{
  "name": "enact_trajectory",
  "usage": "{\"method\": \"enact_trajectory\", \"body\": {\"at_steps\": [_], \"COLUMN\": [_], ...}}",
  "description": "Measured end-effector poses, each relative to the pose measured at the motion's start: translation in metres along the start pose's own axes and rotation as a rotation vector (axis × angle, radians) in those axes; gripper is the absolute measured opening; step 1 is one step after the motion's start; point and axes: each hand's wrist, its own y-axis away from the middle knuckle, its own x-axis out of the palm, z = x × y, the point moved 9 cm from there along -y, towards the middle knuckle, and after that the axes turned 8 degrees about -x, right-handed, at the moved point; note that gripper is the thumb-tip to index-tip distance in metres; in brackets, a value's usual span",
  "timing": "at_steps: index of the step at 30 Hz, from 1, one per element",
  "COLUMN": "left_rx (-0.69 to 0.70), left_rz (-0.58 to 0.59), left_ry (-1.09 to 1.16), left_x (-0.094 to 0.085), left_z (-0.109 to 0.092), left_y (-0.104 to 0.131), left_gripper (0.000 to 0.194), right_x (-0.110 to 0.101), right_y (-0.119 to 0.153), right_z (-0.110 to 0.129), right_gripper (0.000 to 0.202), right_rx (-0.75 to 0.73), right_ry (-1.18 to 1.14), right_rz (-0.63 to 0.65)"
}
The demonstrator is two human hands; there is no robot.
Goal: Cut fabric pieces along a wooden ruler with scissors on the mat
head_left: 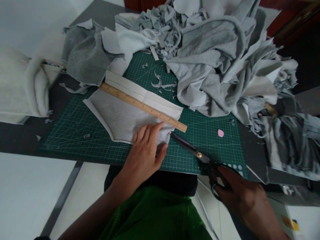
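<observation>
A grey fabric piece (120,113) with a pale strip along its far side lies on the green cutting mat (82,146). Across it, slanting down to the right, rests a wooden ruler (145,106). My left hand (146,150) lies on the fabric's near right part with fingers stretched out, the fingertips close to the ruler's lower edge. My right hand (240,196) grips the black handles of the scissors (191,148). The blades look nearly closed, and their tips meet the fabric's right edge, just below the ruler's end.
Heaps of grey cloth (215,63) cover the back and right of the table. A darker grey cloth piece (85,53) lies at the back left. Small scraps (162,83) and a pink chalk-like piece (220,133) sit on the mat. Folded cream cloth (20,86) is at far left.
</observation>
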Motion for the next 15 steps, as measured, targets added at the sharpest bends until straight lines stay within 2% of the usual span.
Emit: {"method": "enact_trajectory", "body": {"at_steps": [3, 7, 12, 15], "left_rx": [0.022, 0.043, 0.027, 0.027], "left_rz": [0.023, -0.008, -0.033, -0.041], "left_ry": [-0.016, -0.109, -0.111, -0.111], "left_x": [0.0, -0.001, 0.0, 0.0], "left_z": [0.002, 0.001, 0.002, 0.003], "left_y": [0.0, -0.003, -0.004, -0.003], "left_gripper": [0.053, 0.048, 0.05, 0.05], "right_x": [-0.005, -0.006, 0.013, 0.019], "right_y": [-0.014, -0.023, -0.012, -0.002], "right_z": [-0.003, -0.01, -0.024, -0.038], "right_gripper": [0.027, 0.032, 0.03, 0.033], "right_rx": [-0.081, -0.165, -0.226, -0.168], "right_ry": [0.016, 0.048, 0.014, 0.01], "right_rz": [0.011, -0.008, 0.009, -0.013]}}
